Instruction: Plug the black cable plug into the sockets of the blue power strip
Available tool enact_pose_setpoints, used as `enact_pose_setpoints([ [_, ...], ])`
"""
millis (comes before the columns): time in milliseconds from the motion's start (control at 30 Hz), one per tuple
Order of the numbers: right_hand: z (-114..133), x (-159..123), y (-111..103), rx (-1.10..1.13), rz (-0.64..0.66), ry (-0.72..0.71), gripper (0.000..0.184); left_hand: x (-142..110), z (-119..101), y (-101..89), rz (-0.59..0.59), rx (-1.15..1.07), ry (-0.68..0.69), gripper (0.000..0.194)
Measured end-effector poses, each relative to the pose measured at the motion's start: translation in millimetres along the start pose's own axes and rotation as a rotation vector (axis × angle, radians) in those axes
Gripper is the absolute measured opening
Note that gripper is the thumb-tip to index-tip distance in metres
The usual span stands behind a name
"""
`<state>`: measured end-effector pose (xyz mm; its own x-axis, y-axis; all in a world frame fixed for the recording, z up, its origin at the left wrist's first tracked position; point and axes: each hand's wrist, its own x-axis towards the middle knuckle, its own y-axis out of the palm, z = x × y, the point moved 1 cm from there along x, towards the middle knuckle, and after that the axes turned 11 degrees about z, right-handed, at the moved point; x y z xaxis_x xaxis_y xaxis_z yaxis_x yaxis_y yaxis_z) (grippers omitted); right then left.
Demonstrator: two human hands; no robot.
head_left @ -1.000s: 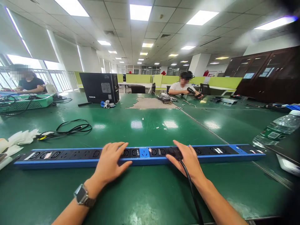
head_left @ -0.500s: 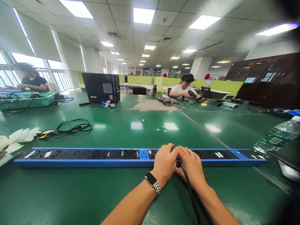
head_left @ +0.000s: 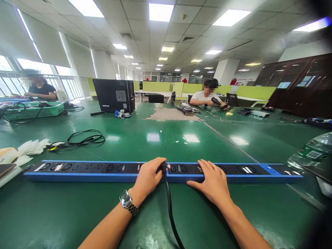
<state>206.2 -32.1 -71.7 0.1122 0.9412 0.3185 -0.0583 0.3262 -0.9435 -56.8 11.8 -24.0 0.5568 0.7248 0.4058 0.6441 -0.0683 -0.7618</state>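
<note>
The left hand (head_left: 147,177) has its fingers clamped on the plug (head_left: 163,169) at the blue power strip (head_left: 178,177), where, toward three o'clock, the right hand (head_left: 214,180) rests, thumb and fingers apart.

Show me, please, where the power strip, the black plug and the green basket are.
Power strip (head_left: 178,178): head view, near the middle of its blue front side.
Black plug (head_left: 164,168): head view, on its visible body.
Green basket (head_left: 51,110): head view, on its front wall.

Left hand (head_left: 148,178) curled, right hand (head_left: 214,181) palm-down, thumb (head_left: 196,185) spread, forearms (head_left: 110,223) extended
</note>
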Motion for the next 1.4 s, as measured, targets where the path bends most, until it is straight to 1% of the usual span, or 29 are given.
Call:
enact_pose_setpoints([
  [100,-2,0,0,0.003,-0.007,-0.009,0.084,1,-1,2.4,0.068,0.063,0.026,0.034],
  [167,-1,0,-1,0.014,0.0,-0.003,0.084,0,0,1.3,0.11,0.172,-0.007,0.036],
  [200,2,0,-3,0.025,0.008,0.001,0.085,-1,0,0.0,0.126,0.232,-0.031,0.04],
  [267,13,-1,-6,0.066,0.027,-0.017,0.084,-4,2,-3.4,0.136,0.343,-0.1,0.059],
  [333,32,0,-12,0.13,0.027,-0.08,0.078,-8,2,-5.8,0.144,0.434,-0.175,0.082],
  [367,44,1,-14,0.165,0.016,-0.12,0.073,-9,2,-6.3,0.154,0.472,-0.199,0.087],
  [400,56,3,-17,0.2,0.002,-0.162,0.067,-10,1,-6.2,0.168,0.504,-0.213,0.087],
  [467,81,7,-22,0.263,-0.017,-0.246,0.058,-12,0,-5.3,0.188,0.542,-0.216,0.078],
  [533,102,13,-26,0.317,-0.008,-0.323,0.048,-12,-1,-4.2,0.191,0.551,-0.214,0.072],
  [633,121,19,-28,0.395,0.008,-0.381,0.029,-12,-1,-3.2,0.187,0.555,-0.208,0.069],
  [700,125,22,-30,0.489,-0.04,-0.356,0.024,-13,-1,-3.1,0.18,0.561,-0.205,0.069],
  [800,118,23,-33,0.654,-0.181,-0.254,0.028,-13,-1,-3.3,0.18,0.562,-0.202,0.073],
  [833,113,23,-34,0.68,-0.222,-0.217,0.031,-13,-1,-3.3,0.182,0.561,-0.202,0.075],
  [900,96,20,-36,0.668,-0.26,-0.163,0.035,-13,0,-3.2,0.186,0.56,-0.205,0.077],
  [1000,59,14,-37,0.587,-0.242,-0.12,0.034,-12,1,-2.3,0.198,0.559,-0.216,0.078],
  [1067,35,10,-35,0.544,-0.196,-0.115,0.032,-12,1,-1.5,0.21,0.559,-0.23,0.078],
  [1133,18,8,-33,0.514,-0.141,-0.134,0.032,-11,1,-1.0,0.22,0.561,-0.242,0.077],
  [1200,11,7,-31,0.479,-0.095,-0.183,0.032,-11,1,-1.5,0.228,0.562,-0.248,0.077],
  [1300,14,6,-30,0.418,-0.061,-0.256,0.03,-11,0,-4.3,0.228,0.548,-0.252,0.079],
  [1400,17,7,-31,0.366,-0.059,-0.278,0.031,-8,-6,-4.6,0.215,0.476,-0.186,0.078],
])
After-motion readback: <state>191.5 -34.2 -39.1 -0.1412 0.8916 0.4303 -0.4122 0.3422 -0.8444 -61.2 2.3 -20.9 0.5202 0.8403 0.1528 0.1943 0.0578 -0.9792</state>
